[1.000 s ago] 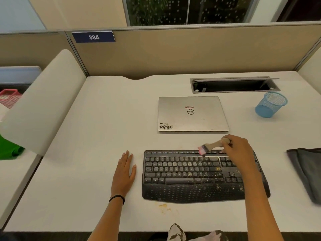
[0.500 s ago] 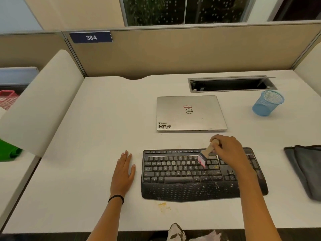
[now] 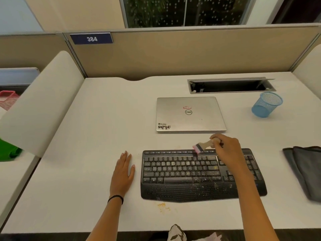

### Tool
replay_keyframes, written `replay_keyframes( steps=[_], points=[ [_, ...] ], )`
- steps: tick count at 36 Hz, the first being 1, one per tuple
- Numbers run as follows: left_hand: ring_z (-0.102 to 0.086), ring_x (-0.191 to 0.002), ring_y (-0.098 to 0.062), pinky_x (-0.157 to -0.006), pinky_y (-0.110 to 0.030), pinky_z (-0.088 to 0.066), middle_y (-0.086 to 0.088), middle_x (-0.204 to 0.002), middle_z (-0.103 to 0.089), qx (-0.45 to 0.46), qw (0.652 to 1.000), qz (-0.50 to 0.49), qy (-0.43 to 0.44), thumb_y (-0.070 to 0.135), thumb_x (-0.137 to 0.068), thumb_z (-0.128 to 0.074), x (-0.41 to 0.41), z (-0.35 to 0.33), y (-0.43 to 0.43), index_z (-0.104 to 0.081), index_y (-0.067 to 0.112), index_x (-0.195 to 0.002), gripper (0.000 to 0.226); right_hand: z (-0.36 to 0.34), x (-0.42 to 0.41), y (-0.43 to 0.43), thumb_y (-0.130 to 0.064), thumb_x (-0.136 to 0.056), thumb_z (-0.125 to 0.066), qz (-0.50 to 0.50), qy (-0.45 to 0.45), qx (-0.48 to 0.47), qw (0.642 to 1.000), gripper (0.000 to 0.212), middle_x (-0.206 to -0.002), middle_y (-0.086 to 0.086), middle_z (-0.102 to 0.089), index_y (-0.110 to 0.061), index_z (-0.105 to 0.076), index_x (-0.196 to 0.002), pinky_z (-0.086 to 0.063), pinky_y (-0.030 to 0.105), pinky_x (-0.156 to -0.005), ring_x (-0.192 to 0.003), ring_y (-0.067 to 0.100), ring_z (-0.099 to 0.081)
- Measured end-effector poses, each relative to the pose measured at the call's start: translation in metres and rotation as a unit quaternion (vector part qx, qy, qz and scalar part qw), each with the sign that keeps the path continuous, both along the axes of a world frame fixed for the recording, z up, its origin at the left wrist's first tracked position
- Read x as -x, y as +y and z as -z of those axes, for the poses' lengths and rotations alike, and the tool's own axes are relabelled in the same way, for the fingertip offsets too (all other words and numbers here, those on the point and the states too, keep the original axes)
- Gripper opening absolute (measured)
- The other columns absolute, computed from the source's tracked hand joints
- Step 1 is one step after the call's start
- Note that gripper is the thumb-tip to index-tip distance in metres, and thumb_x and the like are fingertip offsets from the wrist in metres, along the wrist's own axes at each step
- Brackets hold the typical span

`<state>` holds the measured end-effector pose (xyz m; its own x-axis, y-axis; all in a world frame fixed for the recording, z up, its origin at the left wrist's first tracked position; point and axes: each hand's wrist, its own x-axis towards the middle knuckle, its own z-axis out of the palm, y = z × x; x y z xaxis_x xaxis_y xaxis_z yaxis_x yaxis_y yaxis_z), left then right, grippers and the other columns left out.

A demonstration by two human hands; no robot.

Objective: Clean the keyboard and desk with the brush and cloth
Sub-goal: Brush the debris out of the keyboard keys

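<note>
Left hand (image 3: 122, 174): mine, flat, palm down on desk (image 3: 86, 171). Fingers straight, close together, pointing away from me; thumb out to right side. Thin black band (image 3: 116, 198) round left wrist. Left forearm bare, comes up from bottom edge, angled slightly right.

Right hand (image 3: 227, 148): farther forward than left, back of hand up. Fingers curled round handle of brush (image 3: 202, 146), bristle end pointing left. Right forearm bare, reaches in from lower right, leaning left toward hand.

Keyboard (image 3: 182, 171) lies near the desk's (image 3: 104, 127) front edge, laptop (image 3: 190, 113) behind it. Left hand (image 3: 122, 174) rests left of the keyboard; right hand (image 3: 227, 148) holds brush (image 3: 201, 147) at its far edge. Cloth (image 3: 307, 169) right, basket (image 3: 265, 105) beyond.
</note>
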<state>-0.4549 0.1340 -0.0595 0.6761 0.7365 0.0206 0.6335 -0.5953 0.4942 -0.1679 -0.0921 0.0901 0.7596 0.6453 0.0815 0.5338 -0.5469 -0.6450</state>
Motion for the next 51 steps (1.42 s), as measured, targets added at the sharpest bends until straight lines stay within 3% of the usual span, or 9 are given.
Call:
replay_keyframes(
  steps=[10, 15, 18, 22, 26, 34, 39, 47, 51],
  points=[
    [-0.005, -0.143, -0.004, -0.115, -0.017, 0.001, 0.005, -0.156, -0.015, -0.003, 1.0, 0.004, 0.002, 0.054, -0.089, -0.016, 0.0, 0.002, 0.001, -0.026, 0.014, -0.148, 0.072, -0.014, 0.001, -0.004, -0.019, -0.093, -0.051, -0.06, -0.003, 0.052, 0.997, 0.013, -0.074, 0.0, -0.066, -0.023, -0.063, -0.094, -0.05, 0.035, -0.062, -0.069, 0.019, -0.061],
    [-0.004, -0.143, -0.003, -0.115, -0.019, -0.001, 0.006, -0.156, -0.014, -0.003, 1.0, 0.002, 0.001, 0.054, -0.09, -0.016, 0.0, 0.003, 0.001, -0.025, 0.015, -0.148, 0.071, -0.016, 0.005, 0.001, -0.011, -0.091, -0.055, -0.127, 0.062, 0.053, 0.988, 0.012, -0.079, -0.006, -0.065, -0.017, -0.065, -0.096, -0.039, 0.015, -0.06, -0.074, 0.002, -0.057],
    [-0.004, -0.143, -0.003, -0.115, -0.02, -0.002, 0.006, -0.156, -0.014, -0.002, 1.0, 0.002, -0.002, 0.054, -0.09, -0.017, 0.0, 0.003, 0.001, -0.026, 0.015, -0.148, 0.071, -0.014, 0.007, 0.003, -0.008, -0.09, -0.057, -0.151, 0.073, 0.061, 0.984, 0.014, -0.078, -0.01, -0.066, -0.017, -0.066, -0.094, -0.046, 0.018, -0.067, -0.077, 0.006, -0.061],
    [-0.005, -0.143, -0.004, -0.115, -0.019, -0.001, 0.006, -0.156, -0.014, -0.001, 1.0, 0.003, -0.001, 0.054, -0.089, -0.017, 0.0, 0.002, 0.002, -0.026, 0.015, -0.148, 0.071, -0.011, 0.003, 0.0, -0.013, -0.09, -0.058, -0.156, 0.029, 0.117, 0.98, 0.012, -0.072, -0.016, -0.06, -0.021, -0.067, -0.091, -0.034, 0.016, -0.056, -0.063, -0.001, -0.05],
    [-0.005, -0.143, -0.004, -0.113, -0.014, 0.003, 0.006, -0.156, -0.014, -0.001, 1.0, 0.003, 0.002, 0.053, -0.09, -0.017, 0.001, 0.002, 0.002, -0.026, 0.015, -0.148, 0.071, -0.016, 0.0, -0.002, -0.019, -0.09, -0.058, -0.148, -0.007, 0.138, 0.979, 0.012, -0.08, -0.009, -0.068, -0.025, -0.067, -0.092, -0.036, 0.016, -0.058, -0.07, 0.005, -0.054],
    [-0.005, -0.143, -0.004, -0.115, -0.021, -0.002, 0.006, -0.156, -0.014, 0.0, 1.0, 0.004, -0.003, 0.055, -0.089, -0.016, 0.0, 0.003, 0.001, -0.025, 0.015, -0.148, 0.072, -0.017, 0.011, 0.011, -0.017, -0.087, -0.061, -0.177, 0.028, 0.122, 0.976, 0.014, -0.082, -0.01, -0.068, -0.025, -0.071, -0.093, -0.039, 0.017, -0.063, -0.071, 0.002, -0.055],
    [-0.006, -0.143, -0.005, -0.115, -0.022, -0.003, 0.006, -0.156, -0.015, 0.003, 1.0, 0.001, -0.005, 0.055, -0.089, -0.017, 0.0, 0.003, 0.002, -0.026, 0.015, -0.148, 0.072, -0.021, -0.003, -0.005, -0.019, -0.086, -0.064, -0.131, 0.023, 0.129, 0.983, 0.012, -0.078, -0.012, -0.067, -0.026, -0.072, -0.09, -0.047, 0.028, -0.07, -0.076, 0.009, -0.061],
    [-0.004, -0.143, -0.005, -0.115, -0.021, -0.002, 0.006, -0.156, -0.013, 0.007, 1.0, 0.004, -0.004, 0.056, -0.088, -0.016, -0.001, 0.002, 0.0, -0.024, 0.016, -0.149, 0.073, -0.016, 0.012, 0.011, -0.017, -0.085, -0.065, -0.188, 0.075, 0.116, 0.973, 0.016, -0.08, -0.015, -0.068, -0.03, -0.072, -0.091, -0.041, 0.018, -0.065, -0.072, -0.003, -0.056],
    [-0.003, -0.143, -0.003, -0.115, -0.021, -0.002, 0.007, -0.156, -0.012, 0.012, 1.0, 0.001, -0.004, 0.057, -0.088, -0.015, 0.0, 0.001, 0.001, -0.024, 0.016, -0.148, 0.073, -0.018, -0.003, -0.004, -0.022, -0.085, -0.064, -0.142, 0.044, 0.141, 0.979, 0.011, -0.079, -0.013, -0.068, -0.031, -0.07, -0.088, -0.046, 0.025, -0.069, -0.075, 0.007, -0.06]
  ],
)
